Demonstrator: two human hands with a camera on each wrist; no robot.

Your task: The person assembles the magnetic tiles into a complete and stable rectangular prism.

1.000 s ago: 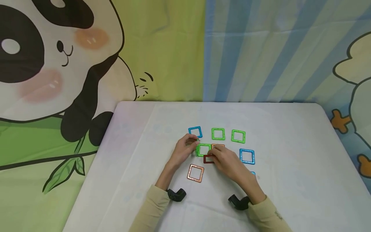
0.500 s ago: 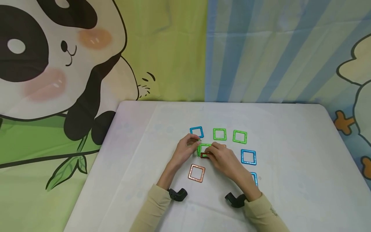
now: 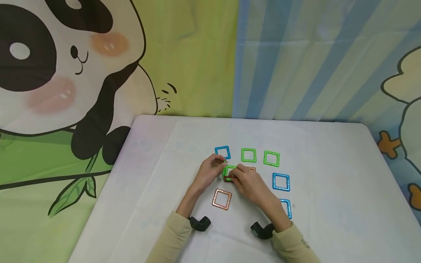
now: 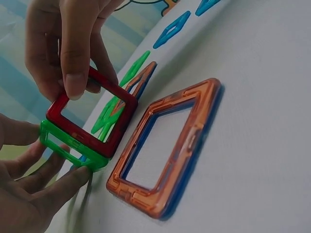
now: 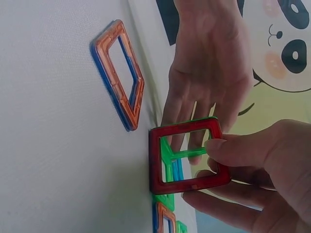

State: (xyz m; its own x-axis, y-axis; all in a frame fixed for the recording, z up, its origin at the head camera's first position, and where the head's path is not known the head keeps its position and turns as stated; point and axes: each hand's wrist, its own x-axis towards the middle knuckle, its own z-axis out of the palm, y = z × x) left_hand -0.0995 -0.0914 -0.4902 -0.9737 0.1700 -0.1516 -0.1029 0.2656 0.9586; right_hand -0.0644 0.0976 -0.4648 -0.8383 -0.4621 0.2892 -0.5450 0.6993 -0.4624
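My left hand (image 3: pixel 207 173) pinches a green square magnetic tile (image 4: pixel 68 140) standing on edge, clearest in the left wrist view. My right hand (image 3: pixel 251 184) grips a red square magnetic tile (image 5: pixel 155 165) between thumb and fingers and holds it upright. One side of the red tile meets the green tile at a corner angle. Under the hands, another green tile (image 3: pixel 230 167) lies flat, partly hidden by my right fingers. Beside it an orange tile (image 3: pixel 251 169) shows only in part. A second orange tile (image 4: pixel 189 141) lies flat nearer to me.
Along the back of the white table (image 3: pixel 164 164) lie a blue tile (image 3: pixel 222 147) and two green tiles, one left (image 3: pixel 249 161) and one right (image 3: pixel 271 152). Two blue tiles, one farther (image 3: pixel 281 189) and one nearer (image 3: pixel 289 210), lie right of my right hand.
My right hand has moved left with the red tile, bringing it up against the green pieces at my left fingers. The left hand stays nearly in place.
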